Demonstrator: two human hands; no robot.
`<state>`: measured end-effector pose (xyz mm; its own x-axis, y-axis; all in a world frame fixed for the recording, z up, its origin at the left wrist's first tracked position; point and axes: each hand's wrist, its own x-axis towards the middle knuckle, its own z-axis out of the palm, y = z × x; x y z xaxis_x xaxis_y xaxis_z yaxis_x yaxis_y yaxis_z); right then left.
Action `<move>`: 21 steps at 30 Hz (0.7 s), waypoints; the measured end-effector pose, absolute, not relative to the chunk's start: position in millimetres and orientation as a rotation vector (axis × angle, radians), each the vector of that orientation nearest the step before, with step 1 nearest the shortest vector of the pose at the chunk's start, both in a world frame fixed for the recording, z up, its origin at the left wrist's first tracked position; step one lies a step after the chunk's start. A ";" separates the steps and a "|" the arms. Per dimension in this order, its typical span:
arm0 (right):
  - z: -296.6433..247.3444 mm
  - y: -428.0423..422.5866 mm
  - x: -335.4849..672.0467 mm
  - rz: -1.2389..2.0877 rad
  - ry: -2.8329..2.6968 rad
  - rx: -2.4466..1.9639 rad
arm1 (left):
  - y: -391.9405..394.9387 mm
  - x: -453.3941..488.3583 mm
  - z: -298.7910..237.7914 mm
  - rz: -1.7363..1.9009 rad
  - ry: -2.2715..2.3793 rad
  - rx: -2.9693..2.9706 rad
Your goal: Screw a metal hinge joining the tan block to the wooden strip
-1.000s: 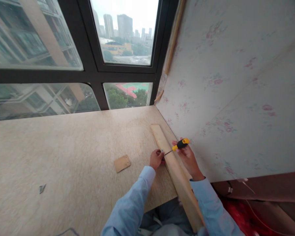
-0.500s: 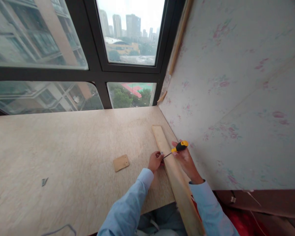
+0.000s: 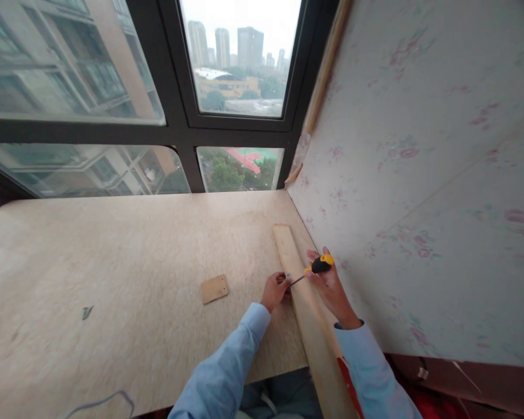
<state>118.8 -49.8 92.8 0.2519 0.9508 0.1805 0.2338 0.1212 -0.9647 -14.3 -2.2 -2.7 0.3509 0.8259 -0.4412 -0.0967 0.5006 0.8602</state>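
A yellow-and-black screwdriver (image 3: 321, 263) rests in my right hand (image 3: 330, 289), its thin shaft pointing down and left across a long wooden board (image 3: 303, 299). My left hand (image 3: 276, 291) is closed in a pinch at the board's left edge, around a small shiny metal piece (image 3: 287, 275) too small to name. The screwdriver's tip reaches my left fingertips; whether it touches the metal piece cannot be made out. To the left of my left hand, a small brown rectangular plate (image 3: 214, 289) with small holes along one side lies flat.
The board lies on a beige marbled surface (image 3: 135, 262) and sticks out past its front edge. A floral-papered wall (image 3: 419, 203) stands close on the right. A small grey scrap (image 3: 87, 312) and a grey cord (image 3: 109, 398) lie at left. Dark-framed windows (image 3: 244, 123) rise behind.
The camera view has shifted slightly to the left. Both hands keep nearly the same places, and the screwdriver handle sits a touch lower in my right hand.
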 end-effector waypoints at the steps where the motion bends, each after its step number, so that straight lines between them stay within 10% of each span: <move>1: 95.0 -51.3 119.8 0.828 -1.222 -1.327 | -2.1 -14.3 -2.4 0.700 1.043 0.852; 11: 108.9 -42.7 119.1 0.300 -1.264 -1.701 | -2.4 -12.7 2.1 0.695 1.073 0.854; 21: 90.8 -53.7 121.8 0.906 -1.219 -1.315 | -0.5 -9.4 1.6 0.713 1.116 0.842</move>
